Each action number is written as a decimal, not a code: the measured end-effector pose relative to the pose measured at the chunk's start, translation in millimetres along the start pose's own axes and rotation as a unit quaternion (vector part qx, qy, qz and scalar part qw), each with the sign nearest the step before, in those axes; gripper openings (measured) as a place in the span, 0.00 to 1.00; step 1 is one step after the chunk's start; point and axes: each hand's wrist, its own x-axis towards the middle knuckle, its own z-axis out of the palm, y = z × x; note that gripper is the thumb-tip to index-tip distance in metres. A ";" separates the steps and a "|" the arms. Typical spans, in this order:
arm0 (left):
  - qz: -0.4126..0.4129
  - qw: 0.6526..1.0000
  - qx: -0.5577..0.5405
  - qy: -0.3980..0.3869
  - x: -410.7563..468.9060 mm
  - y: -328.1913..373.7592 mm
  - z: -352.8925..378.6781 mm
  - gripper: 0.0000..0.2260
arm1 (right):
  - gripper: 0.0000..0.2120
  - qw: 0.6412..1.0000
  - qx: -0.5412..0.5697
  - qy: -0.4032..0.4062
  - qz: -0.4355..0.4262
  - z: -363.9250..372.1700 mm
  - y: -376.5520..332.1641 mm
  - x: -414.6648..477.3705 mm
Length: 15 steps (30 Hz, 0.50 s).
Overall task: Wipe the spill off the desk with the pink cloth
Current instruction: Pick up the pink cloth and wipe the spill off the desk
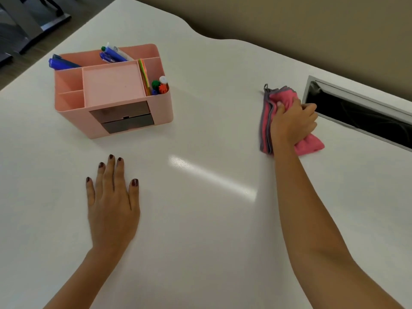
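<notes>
No readable text anywhere here: the pens [111, 55] standing in the pink organizer [113, 92] are too blurred to show any brand, and the organizer's front drawers [124, 118] carry no legible label or number.

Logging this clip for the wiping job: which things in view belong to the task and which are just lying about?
Belongs to the job:
pink cloth, gripped by the right hand
white desk; no spill clearly visible

Just lying about:
pink organizer holding pens
cable slot
left hand, flat on the desk
</notes>
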 end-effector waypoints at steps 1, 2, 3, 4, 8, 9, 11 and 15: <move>-0.003 1.000 -0.003 -0.001 0.3 0.7 -0.1 0.26 | 0.20 1.000 0.001 0.000 -0.001 5.3 -6.1 8.8; -0.003 1.000 -0.005 -0.001 -0.1 1.2 -0.9 0.26 | 0.20 1.000 0.000 0.001 -0.004 8.8 -11.9 16.5; -0.005 1.000 -0.006 -0.003 0.7 1.1 -0.2 0.26 | 0.20 1.000 -0.003 -0.002 -0.007 14.2 -19.1 23.9; -0.005 1.000 -0.007 -0.005 0.6 1.4 -0.9 0.26 | 0.19 1.000 -0.004 -0.005 -0.014 17.9 -25.5 29.9; -0.007 1.000 -0.008 -0.011 1.3 3.3 -2.0 0.26 | 0.19 0.998 -0.009 -0.035 -0.058 32.1 -53.3 39.7; -0.008 1.000 -0.007 -0.014 1.6 3.4 -2.2 0.26 | 0.19 0.996 -0.012 -0.047 -0.073 34.6 -60.5 38.4; -0.010 1.000 -0.002 -0.017 2.0 2.9 -2.1 0.26 | 0.20 0.991 -0.012 -0.073 -0.115 38.1 -75.2 28.6; -0.009 1.000 0.004 -0.018 2.2 2.0 -1.4 0.26 | 0.20 0.966 0.006 -0.111 -0.232 32.2 -93.9 -19.3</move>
